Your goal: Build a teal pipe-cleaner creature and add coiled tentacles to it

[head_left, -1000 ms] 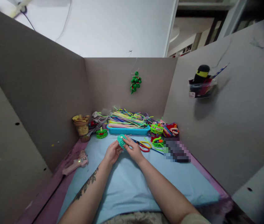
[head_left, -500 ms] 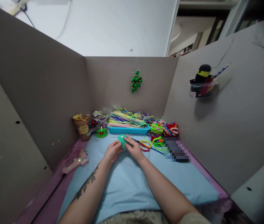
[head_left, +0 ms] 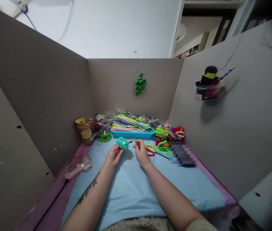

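My left hand [head_left: 114, 154] holds a turquoise fuzzy pipe-cleaner piece [head_left: 122, 143], rounded and ribbed, up between thumb and fingers. To its right, my right hand [head_left: 141, 152] is apart from the piece, its fingers curled together in a pinch. Whether something small is between those fingertips, I cannot make out. Behind the right hand lie scissors [head_left: 151, 149] with red and yellow handles on the light blue cloth [head_left: 131, 186], the hand covering part of them.
A blue tray [head_left: 133, 134] full of pipe cleaners stands at the back. A green frog-like figure [head_left: 105, 137] sits left of it. The pink glue gun [head_left: 79, 169] lies at left. A dark, blurred-out flat object [head_left: 182, 154] and a green pipe-cleaner piece [head_left: 162, 146] are at right.
My right hand has let go of the turquoise piece and moved a little to the right. My left hand keeps the piece, now tilted and slightly further left.
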{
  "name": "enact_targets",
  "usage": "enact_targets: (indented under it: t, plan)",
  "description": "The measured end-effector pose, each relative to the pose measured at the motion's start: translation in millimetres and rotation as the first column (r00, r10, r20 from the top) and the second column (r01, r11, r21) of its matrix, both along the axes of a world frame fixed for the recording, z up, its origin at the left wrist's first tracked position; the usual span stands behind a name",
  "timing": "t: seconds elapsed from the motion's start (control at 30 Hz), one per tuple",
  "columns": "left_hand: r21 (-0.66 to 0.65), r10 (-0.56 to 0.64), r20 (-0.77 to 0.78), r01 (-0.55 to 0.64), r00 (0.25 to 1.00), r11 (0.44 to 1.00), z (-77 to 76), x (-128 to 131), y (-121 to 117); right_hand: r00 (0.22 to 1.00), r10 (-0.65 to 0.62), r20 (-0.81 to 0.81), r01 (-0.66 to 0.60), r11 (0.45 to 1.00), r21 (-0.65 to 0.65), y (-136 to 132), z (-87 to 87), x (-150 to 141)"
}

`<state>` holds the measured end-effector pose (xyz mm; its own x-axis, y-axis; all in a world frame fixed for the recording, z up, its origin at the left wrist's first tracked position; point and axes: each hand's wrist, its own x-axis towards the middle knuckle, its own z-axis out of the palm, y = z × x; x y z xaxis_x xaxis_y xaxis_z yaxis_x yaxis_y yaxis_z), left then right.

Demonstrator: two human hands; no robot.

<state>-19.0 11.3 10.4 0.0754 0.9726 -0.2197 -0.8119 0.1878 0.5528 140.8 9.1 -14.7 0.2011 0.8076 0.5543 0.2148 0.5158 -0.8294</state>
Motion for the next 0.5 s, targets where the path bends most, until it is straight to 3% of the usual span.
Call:
enact_targets:
  t: [0.1,0.3,0.43,0.5]
  plan:
    - [-0.06,0.068,-0.021,-0.069,0.997,0.996,2.6,2,0,1.0,-0.006,0.024,0.006,1.0,0.001,0,-1.7,-1]
    - [-0.095,0.091,-0.004,-0.091,0.996,0.991,3.0,4,1,0.994,-0.016,0.106,0.007,0.996,0.089,-5,2.8,-1]
    - [-0.038,0.073,0.032,-0.072,0.997,0.997,-0.4,5,1,0.991,0.079,0.11,-0.075,0.996,-0.046,-9,5.6,0]
    - [-0.011,0.052,0.019,-0.052,0.998,0.999,-1.7,7,0,0.986,0.059,0.159,-0.052,0.997,-0.052,-10,5.9,0]
